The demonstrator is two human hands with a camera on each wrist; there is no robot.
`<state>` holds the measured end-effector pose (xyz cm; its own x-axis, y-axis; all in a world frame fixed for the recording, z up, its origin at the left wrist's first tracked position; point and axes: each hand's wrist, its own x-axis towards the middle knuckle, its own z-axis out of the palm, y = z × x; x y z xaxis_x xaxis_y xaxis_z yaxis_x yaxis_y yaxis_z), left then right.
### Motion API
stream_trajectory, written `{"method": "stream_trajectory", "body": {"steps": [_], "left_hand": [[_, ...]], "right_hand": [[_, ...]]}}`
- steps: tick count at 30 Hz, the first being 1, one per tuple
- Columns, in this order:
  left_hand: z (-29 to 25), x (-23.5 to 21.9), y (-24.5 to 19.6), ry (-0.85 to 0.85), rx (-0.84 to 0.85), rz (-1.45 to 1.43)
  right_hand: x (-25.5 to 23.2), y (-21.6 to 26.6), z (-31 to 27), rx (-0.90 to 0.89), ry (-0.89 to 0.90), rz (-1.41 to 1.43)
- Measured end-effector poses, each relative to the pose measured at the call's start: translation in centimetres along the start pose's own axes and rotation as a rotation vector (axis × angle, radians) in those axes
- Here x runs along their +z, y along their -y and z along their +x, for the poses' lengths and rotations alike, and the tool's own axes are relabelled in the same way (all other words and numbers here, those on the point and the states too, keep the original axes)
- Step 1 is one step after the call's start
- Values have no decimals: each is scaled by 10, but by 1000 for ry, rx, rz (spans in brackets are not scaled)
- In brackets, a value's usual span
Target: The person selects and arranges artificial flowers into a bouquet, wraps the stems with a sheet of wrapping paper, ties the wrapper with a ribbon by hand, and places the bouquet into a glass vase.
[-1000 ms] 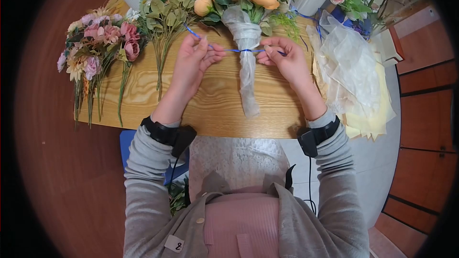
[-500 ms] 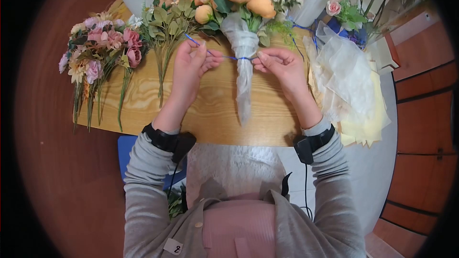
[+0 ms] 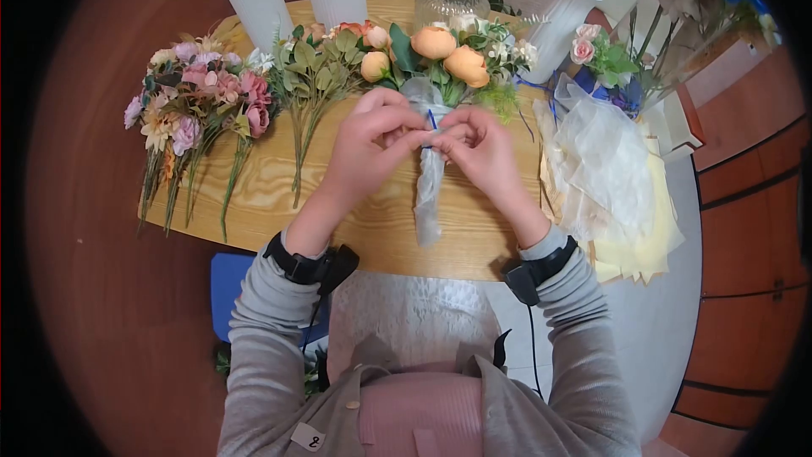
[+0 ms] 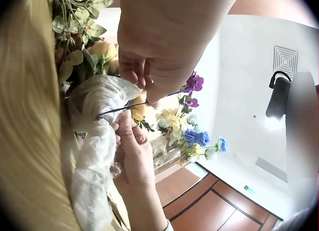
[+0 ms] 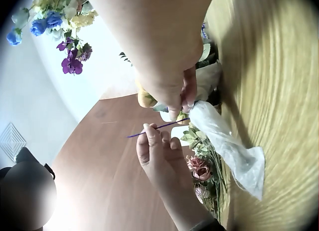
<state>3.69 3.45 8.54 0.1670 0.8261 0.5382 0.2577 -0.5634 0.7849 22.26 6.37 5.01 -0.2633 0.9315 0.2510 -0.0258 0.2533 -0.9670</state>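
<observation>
Where hands (image 3: 427, 140) meet, bouquet (image 3: 431, 101) mid-table (image 3: 254, 203).

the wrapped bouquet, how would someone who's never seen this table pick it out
On the wooden table, look between the person's two hands at the middle. The wrapped bouquet lies there, orange blooms pointing away. Unlike the loose pink bunch to its left, its stems are sheathed in sheer white wrap tied with blue ribbon.
</observation>
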Motion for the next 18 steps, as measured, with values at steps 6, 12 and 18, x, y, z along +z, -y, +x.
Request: {"method": "stream_trajectory", "body": {"steps": [6,12,18], "left_hand": [[26,7,-11,122,272,181],[35,14,-9,176,88,114],[22,-1,-14,247,-44,288]], "right_hand": [[-4,0,-5,-192,53,-339],[0,-12,-5,-208,45,-127],[-6,-12,-2,-99,71,-113]]}}
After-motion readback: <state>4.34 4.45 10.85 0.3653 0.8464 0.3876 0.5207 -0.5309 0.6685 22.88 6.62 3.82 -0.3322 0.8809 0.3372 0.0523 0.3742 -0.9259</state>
